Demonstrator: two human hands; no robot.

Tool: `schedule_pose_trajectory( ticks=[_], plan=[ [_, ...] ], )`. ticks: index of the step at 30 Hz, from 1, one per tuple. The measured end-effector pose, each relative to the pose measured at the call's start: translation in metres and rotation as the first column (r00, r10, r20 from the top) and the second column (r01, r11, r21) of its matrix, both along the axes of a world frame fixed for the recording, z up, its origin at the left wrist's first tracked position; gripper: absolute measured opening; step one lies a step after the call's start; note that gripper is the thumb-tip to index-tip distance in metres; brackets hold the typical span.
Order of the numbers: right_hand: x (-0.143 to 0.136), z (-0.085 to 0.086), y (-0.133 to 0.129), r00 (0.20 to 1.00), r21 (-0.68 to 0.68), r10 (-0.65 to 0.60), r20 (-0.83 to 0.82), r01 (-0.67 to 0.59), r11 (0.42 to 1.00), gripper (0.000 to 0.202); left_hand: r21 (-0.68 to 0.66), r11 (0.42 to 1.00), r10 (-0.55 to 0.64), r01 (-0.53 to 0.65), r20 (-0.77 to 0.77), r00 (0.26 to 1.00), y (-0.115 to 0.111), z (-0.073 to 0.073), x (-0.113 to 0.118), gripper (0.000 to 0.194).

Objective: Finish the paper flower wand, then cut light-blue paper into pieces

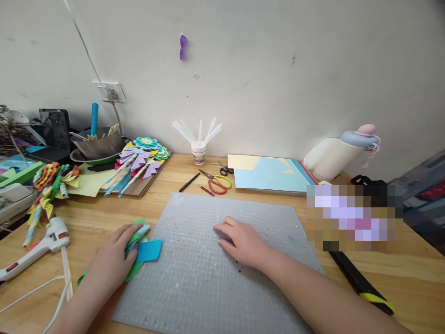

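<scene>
Blue paper slip (151,251): just right of the left thumb, lying across the left edge of the cutting mat (194,292).
Slip's long axis: looks to run roughly left to right, tipping slightly away at its free end; the covered length cannot be told.
Pale-blue folded piece (143,230): above the slip, pointing away and rightward, toward the mat's far left corner.
Green paper (135,273): beneath, spreading past the mat's left edge onto the desk (422,273).
Left hand (111,249): nearer; thumb and fingers closed on the paper bundle.
Right hand (240,239): empty, over mid-mat, thumb and forefinger apart; the slip lies leftward and a little nearer the person. Whether its fingertips touch the mat cannot be told.
Beyond the mat's far edge: red-and-yellow-handled scissors (211,177), black pen (189,182).
Toward the desk's left edge: white glue gun (57,233).
</scene>
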State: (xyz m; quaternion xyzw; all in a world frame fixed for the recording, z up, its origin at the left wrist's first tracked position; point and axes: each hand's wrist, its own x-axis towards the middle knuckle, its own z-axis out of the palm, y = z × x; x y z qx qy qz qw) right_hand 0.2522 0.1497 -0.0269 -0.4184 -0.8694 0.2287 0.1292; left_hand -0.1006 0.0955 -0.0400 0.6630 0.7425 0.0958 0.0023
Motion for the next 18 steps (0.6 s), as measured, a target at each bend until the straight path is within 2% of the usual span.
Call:
schedule_pose_trajectory(
  ticks=[3, 10, 14, 18],
  plan=[
    [0.0, -0.001, 0.0, 1.0, 0.003, 0.0, 0.003, 0.0, 1.0, 0.034, 0.009, 0.995, -0.101, 0.101, -0.011, 0.995, -0.005, -0.003, -0.007, 0.046],
    [0.0, -0.001, 0.0, 1.0, 0.01, 0.001, -0.008, -0.001, 1.0, 0.033, 0.087, 0.982, -0.154, 0.168, -0.152, 0.976, -0.047, -0.017, 0.003, 0.044],
    [-0.001, -0.001, -0.001, 1.0, 0.013, 0.0, -0.008, 0.0, 1.0, 0.033, 0.146, 0.977, -0.134, 0.158, -0.16, 0.978, -0.07, -0.016, 0.013, 0.044],
    [0.0, -0.002, -0.002, 1.0, 0.019, 0.007, -0.001, -0.007, 1.0, 0.033, 0.173, 0.975, -0.115, 0.141, -0.155, 0.981, -0.085, -0.016, 0.017, 0.052]
  ],
)
